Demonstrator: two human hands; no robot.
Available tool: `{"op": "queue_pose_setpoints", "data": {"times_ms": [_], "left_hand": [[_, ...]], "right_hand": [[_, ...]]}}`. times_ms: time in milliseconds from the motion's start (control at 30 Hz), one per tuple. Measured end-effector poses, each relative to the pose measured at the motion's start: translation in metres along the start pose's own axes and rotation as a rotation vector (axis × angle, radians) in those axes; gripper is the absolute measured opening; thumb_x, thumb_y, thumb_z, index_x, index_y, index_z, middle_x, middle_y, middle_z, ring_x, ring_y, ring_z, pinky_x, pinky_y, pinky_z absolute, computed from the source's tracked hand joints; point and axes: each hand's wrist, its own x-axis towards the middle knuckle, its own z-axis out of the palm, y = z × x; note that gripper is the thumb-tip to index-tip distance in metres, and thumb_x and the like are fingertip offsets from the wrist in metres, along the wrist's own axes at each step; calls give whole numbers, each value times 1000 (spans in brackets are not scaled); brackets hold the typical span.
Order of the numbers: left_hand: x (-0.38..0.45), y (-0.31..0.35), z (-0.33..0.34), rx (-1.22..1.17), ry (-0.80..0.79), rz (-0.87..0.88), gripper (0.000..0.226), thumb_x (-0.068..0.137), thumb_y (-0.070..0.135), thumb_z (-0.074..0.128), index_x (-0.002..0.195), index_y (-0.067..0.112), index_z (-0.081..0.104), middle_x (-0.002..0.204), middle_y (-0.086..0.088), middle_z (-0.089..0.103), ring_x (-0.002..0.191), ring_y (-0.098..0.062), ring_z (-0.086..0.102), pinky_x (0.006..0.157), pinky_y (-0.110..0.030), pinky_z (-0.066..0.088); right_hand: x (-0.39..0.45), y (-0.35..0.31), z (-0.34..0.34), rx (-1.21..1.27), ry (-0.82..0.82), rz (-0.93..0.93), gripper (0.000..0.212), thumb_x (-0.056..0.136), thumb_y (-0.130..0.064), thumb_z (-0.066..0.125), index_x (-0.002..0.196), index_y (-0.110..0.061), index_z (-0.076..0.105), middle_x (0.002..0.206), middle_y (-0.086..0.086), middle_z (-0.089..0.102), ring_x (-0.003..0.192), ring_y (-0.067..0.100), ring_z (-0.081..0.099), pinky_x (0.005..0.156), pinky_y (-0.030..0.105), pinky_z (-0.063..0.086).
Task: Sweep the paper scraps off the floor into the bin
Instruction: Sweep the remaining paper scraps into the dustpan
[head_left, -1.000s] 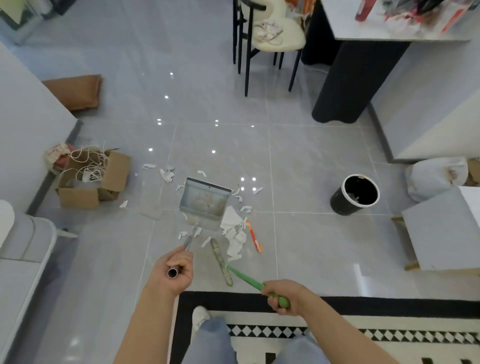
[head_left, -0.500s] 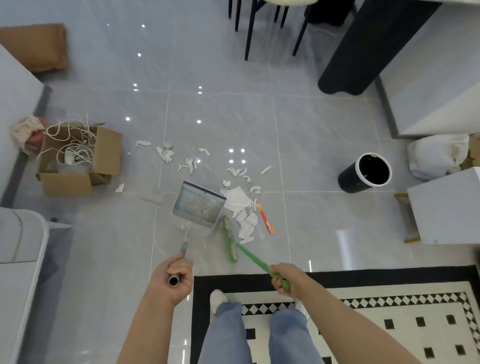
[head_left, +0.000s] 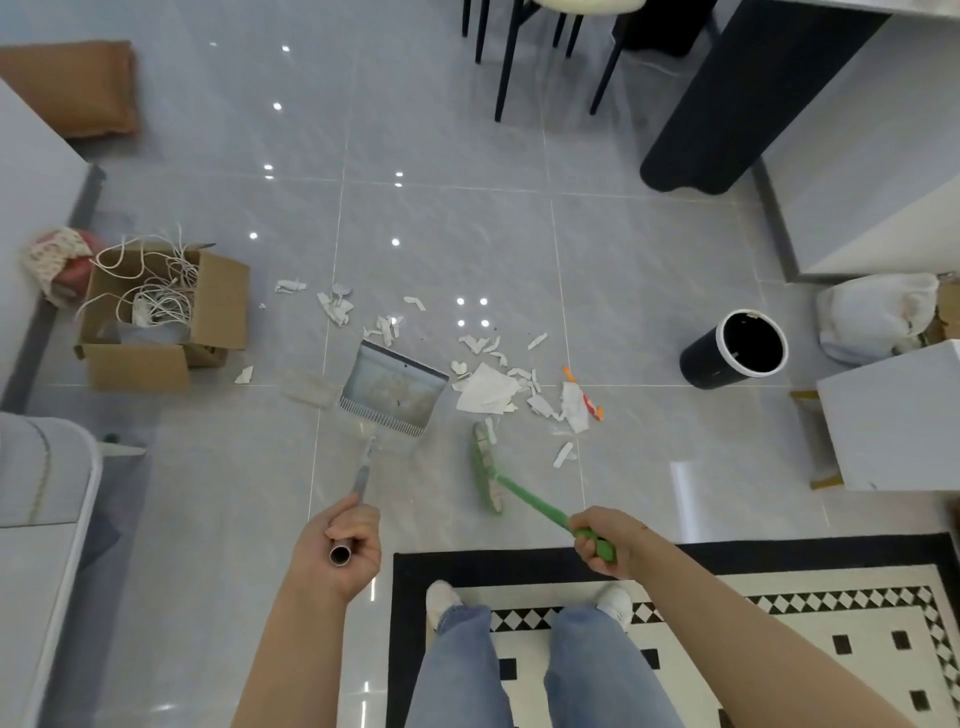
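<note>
White paper scraps (head_left: 488, 392) lie scattered on the grey tile floor, most of them just right of a metal dustpan (head_left: 392, 387). My left hand (head_left: 340, 543) grips the top of the dustpan's long metal handle. My right hand (head_left: 602, 538) grips the green handle of a small broom, whose green head (head_left: 485, 470) rests on the floor below the scraps and right of the dustpan. More scraps (head_left: 337, 306) lie beyond the pan's far edge. A black bin (head_left: 735, 348) with a white rim stands open at the right.
An open cardboard box (head_left: 156, 317) with white cords sits at the left. A patterned black-and-white rug (head_left: 779, 571) lies under my feet. A white cabinet (head_left: 893, 415) and a white bag (head_left: 878, 317) are at the right, chair legs (head_left: 504, 57) and a black table base (head_left: 727, 98) beyond.
The broom head has moved right, away from the dustpan, and the scraps beside the pan have spread to the right. The dustpan stays on the floor.
</note>
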Motion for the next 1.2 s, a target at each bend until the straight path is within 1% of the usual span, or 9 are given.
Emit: {"op": "queue_pose_setpoints", "data": {"times_ms": [167,300,433,633,733,800,967,1100,1200], "left_hand": [[-4,-1,14,-23,-96,2,28,73,-4,56,57,12,40,37,3,35,22,-7,34,28,-10,32],[-2,-5,29,-7,-87,43,45,96,17,42,51,10,40,37,4,34,21,-6,34,28,-9,30],[6,-5,33,-19,-85,77,49,99,22,38,52,10,40,37,4,34,21,-7,34,27,-9,30],[25,-22,47,-10,-9,113,33,99,19,36,67,16,38,37,4,34,20,-5,33,27,-8,30],[39,-35,54,-13,14,99,18,96,13,39,83,13,53,36,3,34,20,-5,33,27,-8,30],[47,-41,55,-9,55,99,23,98,14,37,100,13,60,35,2,33,20,-6,32,26,-9,30],[69,-73,60,70,153,49,23,96,11,35,75,13,42,32,0,33,19,-7,34,25,-9,29],[89,-95,67,135,213,15,30,100,14,34,70,16,35,30,-1,32,17,-7,33,24,-11,29],[106,-107,72,146,232,-22,34,101,14,31,67,16,32,29,-2,32,17,-8,33,24,-10,28]], "right_hand": [[13,-9,54,-14,-254,72,8,95,-13,46,89,-10,45,45,-3,40,27,3,37,25,13,25],[28,-24,117,-25,-353,67,12,96,-14,45,84,-11,46,38,-5,40,25,2,37,25,13,25],[41,-45,142,105,-345,48,18,96,-12,43,79,-10,45,35,-4,39,22,4,35,25,11,26],[58,-51,51,263,-248,45,20,96,-10,42,76,-8,44,32,-2,38,21,6,33,24,10,24],[56,-43,-23,284,-169,39,20,97,-11,40,77,-9,44,32,-4,36,21,4,32,23,10,22],[51,-35,-62,303,-112,49,18,96,-11,43,79,-8,47,33,-3,37,21,4,33,24,9,23],[32,-34,-122,308,-58,32,11,95,-11,43,86,-6,47,37,-3,39,23,4,34,24,9,26],[11,-51,-153,262,-80,-19,7,95,-11,47,92,-5,48,42,-3,41,25,3,35,25,9,25],[-5,-68,-175,193,-24,-89,10,92,-12,55,96,-4,52,51,1,48,28,3,39,27,11,30]]}}
